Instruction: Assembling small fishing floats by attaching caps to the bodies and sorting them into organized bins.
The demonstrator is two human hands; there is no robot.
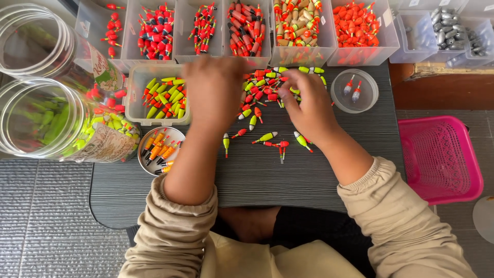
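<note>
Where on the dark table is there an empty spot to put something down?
The table is bare along its near edge, between the two forearms, and on the right between the right hand and the pink basket. It is crowded by the float pile, the left hand and the jars.

Left hand blurred — grip unclear; jars cut off at left

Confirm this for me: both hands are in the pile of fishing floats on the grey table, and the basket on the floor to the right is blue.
Not quite. The basket is pink, not blue, as the head view shows. The rest holds: the left hand and right hand are in the pile of fishing floats on the grey table.
</note>
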